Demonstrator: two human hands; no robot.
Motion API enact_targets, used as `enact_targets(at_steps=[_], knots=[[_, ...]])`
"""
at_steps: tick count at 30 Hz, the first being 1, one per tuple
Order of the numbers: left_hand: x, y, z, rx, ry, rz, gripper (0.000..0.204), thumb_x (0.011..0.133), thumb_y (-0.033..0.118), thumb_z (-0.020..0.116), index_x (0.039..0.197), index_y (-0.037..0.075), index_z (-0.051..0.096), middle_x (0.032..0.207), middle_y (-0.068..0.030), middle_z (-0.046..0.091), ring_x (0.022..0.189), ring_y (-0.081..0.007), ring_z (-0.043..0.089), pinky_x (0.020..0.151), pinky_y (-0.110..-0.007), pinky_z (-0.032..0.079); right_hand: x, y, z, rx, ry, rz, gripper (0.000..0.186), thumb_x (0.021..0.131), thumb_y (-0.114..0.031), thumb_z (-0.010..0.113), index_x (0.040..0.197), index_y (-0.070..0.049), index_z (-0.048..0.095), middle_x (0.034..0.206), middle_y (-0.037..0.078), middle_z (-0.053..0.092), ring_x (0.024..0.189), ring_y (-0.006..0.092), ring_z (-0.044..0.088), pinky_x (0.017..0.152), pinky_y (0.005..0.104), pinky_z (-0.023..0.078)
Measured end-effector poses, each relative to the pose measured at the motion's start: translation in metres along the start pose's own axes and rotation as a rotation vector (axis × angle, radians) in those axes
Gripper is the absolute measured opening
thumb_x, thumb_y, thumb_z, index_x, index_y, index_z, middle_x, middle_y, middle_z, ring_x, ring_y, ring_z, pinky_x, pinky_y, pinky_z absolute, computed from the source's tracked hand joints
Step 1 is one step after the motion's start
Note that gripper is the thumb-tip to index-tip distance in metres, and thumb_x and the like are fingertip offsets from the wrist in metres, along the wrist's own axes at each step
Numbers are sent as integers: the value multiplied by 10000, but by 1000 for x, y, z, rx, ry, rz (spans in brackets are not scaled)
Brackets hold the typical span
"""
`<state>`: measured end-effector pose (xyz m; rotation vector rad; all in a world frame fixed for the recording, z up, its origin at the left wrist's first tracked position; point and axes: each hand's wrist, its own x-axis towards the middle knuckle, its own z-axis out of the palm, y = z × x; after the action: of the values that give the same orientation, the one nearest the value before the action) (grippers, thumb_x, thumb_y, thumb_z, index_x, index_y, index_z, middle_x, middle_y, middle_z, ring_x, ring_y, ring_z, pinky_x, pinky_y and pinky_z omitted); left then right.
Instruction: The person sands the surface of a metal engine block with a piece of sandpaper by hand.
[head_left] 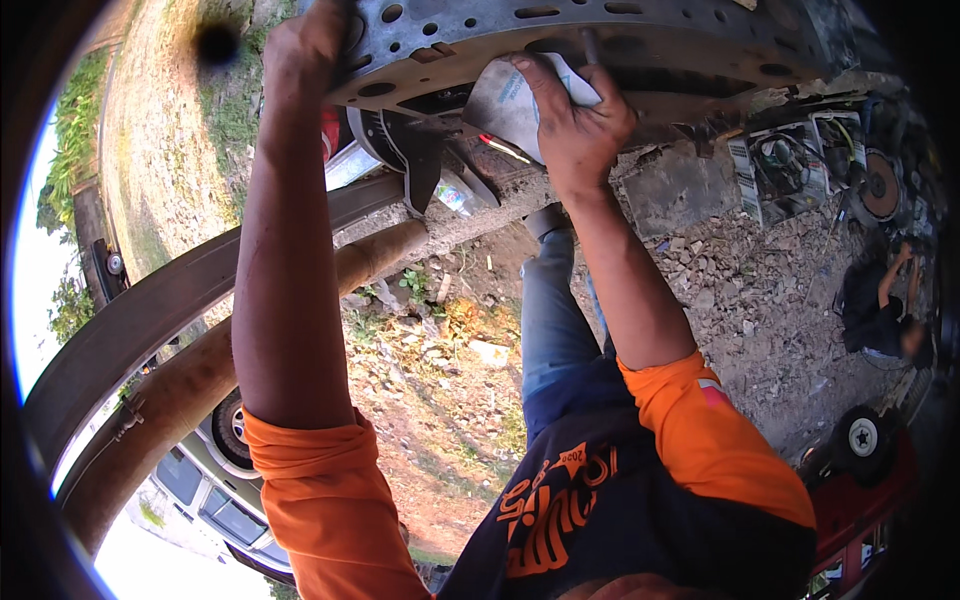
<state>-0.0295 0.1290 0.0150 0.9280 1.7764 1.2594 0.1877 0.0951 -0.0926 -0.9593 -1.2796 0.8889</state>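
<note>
A long grey metal panel [470, 40] punched with round and slotted holes spans the top of the head view. My right hand [580, 120] is closed on a worn whitish sheet [515, 105] with faded blue print, its kind unclear, lying against the panel's lower edge. A short dark rod [590, 45] shows right beside those fingers. At the panel's left end is my left hand [303, 45], next to a dark blurred shape; its fingers are cut off or hidden. Below the panel sit a curved dark metal piece [395, 145] and a slim red-and-white item [505, 148].
A grey steel beam [190, 285] and a rusty pipe [385, 252] run along the left. A clear plastic bottle [455, 195] lies on the ledge. Rubble [740, 270] covers the ground. Another person [880, 310] is at far right, above a red vehicle [860, 500].
</note>
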Motion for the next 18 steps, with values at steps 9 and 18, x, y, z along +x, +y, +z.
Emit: enact_targets(at_steps=[9,18], knots=[[4,-1,-4,34,38,-17,592,924,485,708,1319,44,685,1179,-141,729,991,-254,713,850,-385,576,0,14,-4,147,-23,22,132,884,-39,829,985,15,765,842,51,787,744,56,673,688,226,520],[34,-6,1,81,81,-26,605,921,496,701,1321,43,683,1188,-149,722,1004,-261,706,859,-387,571,1,23,-9,136,-32,34,161,873,-107,850,937,-5,743,849,70,788,727,99,702,657,262,532]])
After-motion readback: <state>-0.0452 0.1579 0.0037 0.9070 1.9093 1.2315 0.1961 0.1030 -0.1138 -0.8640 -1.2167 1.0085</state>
